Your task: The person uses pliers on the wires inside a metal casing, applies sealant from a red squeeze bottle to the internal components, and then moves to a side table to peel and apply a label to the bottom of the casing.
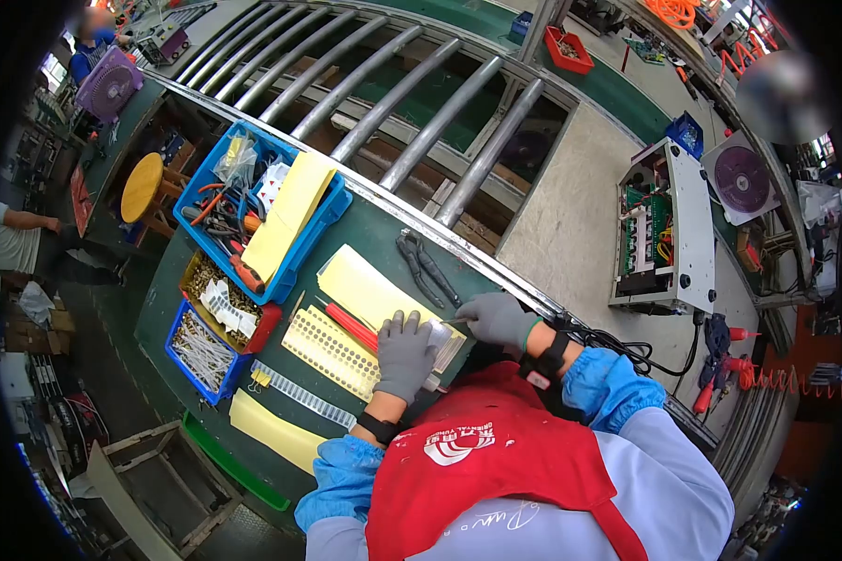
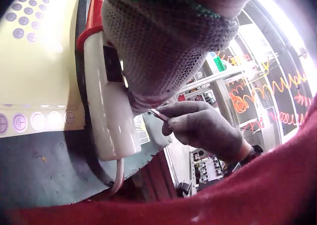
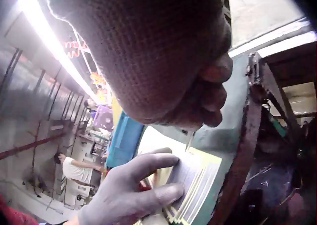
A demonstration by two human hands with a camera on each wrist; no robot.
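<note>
My left hand (image 1: pixel 405 355), in a grey glove, rests on a small stack of printed label sheets (image 3: pixel 200 183) at the bench edge. Its fingers lie nearly straight across the sheets in the right wrist view. From the right side, my gloved right hand (image 1: pixel 500 321) pinches a thin metal tool (image 2: pixel 159 115); its tip points at the stack, and its exact kind I cannot tell. Beneath my left wrist lies a corded tool with a white barrel (image 2: pixel 111 106) and a red part (image 1: pixel 351 325). Beside it is a yellow sheet of round stickers (image 1: pixel 328 351).
Black-handled pliers (image 1: pixel 426 269) lie beyond the hands, near a yellow sheet (image 1: pixel 370 285). At left stand a blue tool crate (image 1: pixel 295 257) and a blue bin of white cable ties (image 1: pixel 201 355). A metal roller conveyor (image 1: pixel 374 117) runs behind; an opened instrument (image 1: pixel 664 229) stands right.
</note>
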